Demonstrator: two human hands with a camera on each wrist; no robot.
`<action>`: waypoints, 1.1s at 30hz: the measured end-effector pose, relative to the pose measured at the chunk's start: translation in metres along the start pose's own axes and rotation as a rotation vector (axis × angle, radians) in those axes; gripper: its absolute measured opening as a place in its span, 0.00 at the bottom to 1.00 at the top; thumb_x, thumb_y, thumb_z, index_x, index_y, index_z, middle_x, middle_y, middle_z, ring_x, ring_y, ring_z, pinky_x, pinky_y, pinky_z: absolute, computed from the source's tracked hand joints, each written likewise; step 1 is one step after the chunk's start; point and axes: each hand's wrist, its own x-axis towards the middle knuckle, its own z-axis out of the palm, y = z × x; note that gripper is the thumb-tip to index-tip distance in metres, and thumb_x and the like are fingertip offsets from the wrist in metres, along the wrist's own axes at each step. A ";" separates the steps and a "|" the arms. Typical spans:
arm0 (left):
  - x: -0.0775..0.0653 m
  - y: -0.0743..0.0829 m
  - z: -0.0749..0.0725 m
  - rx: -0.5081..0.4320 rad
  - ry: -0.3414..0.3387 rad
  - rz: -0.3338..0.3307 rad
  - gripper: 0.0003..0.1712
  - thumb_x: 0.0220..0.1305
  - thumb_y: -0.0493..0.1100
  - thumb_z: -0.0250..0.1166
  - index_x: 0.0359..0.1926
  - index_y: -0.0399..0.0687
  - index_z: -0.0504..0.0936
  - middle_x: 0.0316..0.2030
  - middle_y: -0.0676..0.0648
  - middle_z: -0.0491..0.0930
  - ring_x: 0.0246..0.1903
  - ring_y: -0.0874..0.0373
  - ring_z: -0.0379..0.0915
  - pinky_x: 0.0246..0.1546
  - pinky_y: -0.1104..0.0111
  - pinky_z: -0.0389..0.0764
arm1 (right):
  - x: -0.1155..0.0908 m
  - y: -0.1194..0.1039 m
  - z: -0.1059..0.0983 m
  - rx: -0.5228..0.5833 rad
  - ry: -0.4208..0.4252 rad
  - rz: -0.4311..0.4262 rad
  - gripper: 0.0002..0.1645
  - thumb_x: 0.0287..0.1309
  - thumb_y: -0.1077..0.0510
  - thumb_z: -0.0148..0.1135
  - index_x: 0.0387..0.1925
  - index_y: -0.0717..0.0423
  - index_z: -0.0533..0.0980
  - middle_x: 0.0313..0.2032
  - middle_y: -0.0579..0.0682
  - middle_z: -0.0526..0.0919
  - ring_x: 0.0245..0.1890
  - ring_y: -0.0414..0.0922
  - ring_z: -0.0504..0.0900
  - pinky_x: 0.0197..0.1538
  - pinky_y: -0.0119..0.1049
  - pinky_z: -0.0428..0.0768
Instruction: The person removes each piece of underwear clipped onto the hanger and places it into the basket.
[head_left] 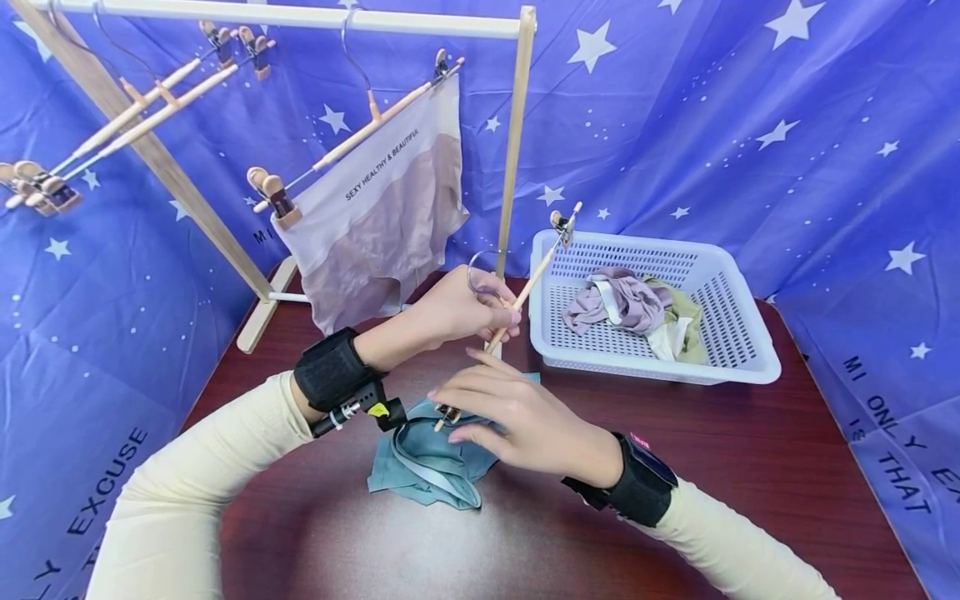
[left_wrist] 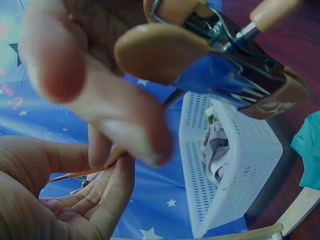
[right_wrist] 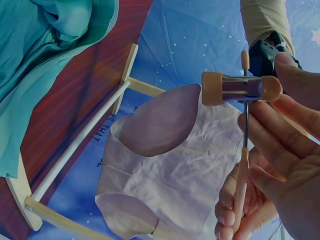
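In the head view my left hand [head_left: 476, 304] grips the wooden bar of a clip hanger [head_left: 536, 279] near its metal hook, holding the hanger slanted above the table. My right hand [head_left: 517, 412] is at the hanger's lower end, its thumb and fingers spread around a clip [head_left: 447, 412]. The right wrist view shows that clip [right_wrist: 240, 89] on the metal rod, its handle end close to the right thumb, with nothing in its jaws. Beneath the hands lies a crumpled teal pair of underpants [head_left: 431, 467] on the table.
A wooden rack [head_left: 517, 125] at the back left bears a clipped pair of mauve underpants [head_left: 382, 208] and two bare hangers [head_left: 142, 125]. A white basket [head_left: 731, 300] at the back right contains mauve underpants [head_left: 622, 300] and an olive garment [head_left: 690, 325]. Dark red table [head_left: 675, 500] underneath.
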 end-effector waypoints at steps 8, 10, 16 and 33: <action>-0.002 0.000 -0.005 -0.020 0.032 0.001 0.07 0.56 0.30 0.65 0.36 0.30 0.80 0.27 0.36 0.84 0.25 0.54 0.83 0.29 0.63 0.83 | -0.003 0.003 -0.005 0.087 0.238 0.011 0.17 0.52 0.60 0.67 0.46 0.60 0.79 0.41 0.50 0.83 0.46 0.45 0.80 0.62 0.46 0.69; -0.002 0.000 -0.007 -0.039 0.035 0.003 0.07 0.56 0.29 0.64 0.37 0.29 0.79 0.28 0.35 0.84 0.25 0.57 0.82 0.31 0.61 0.84 | -0.006 0.005 -0.005 0.096 0.278 0.019 0.15 0.52 0.62 0.67 0.44 0.59 0.80 0.39 0.50 0.84 0.44 0.45 0.80 0.59 0.44 0.72; -0.003 -0.001 -0.013 -0.048 0.049 0.004 0.08 0.56 0.29 0.64 0.38 0.29 0.78 0.27 0.37 0.84 0.29 0.50 0.83 0.32 0.59 0.83 | -0.019 0.013 0.003 0.060 0.279 0.100 0.13 0.51 0.62 0.67 0.41 0.56 0.82 0.35 0.47 0.85 0.41 0.43 0.80 0.52 0.37 0.75; -0.006 -0.003 -0.017 -0.058 0.053 -0.008 0.11 0.57 0.30 0.64 0.40 0.26 0.77 0.22 0.45 0.83 0.31 0.44 0.82 0.30 0.64 0.83 | -0.037 0.025 0.057 -0.103 -0.154 0.359 0.35 0.47 0.34 0.66 0.54 0.46 0.75 0.46 0.42 0.78 0.49 0.39 0.77 0.51 0.36 0.76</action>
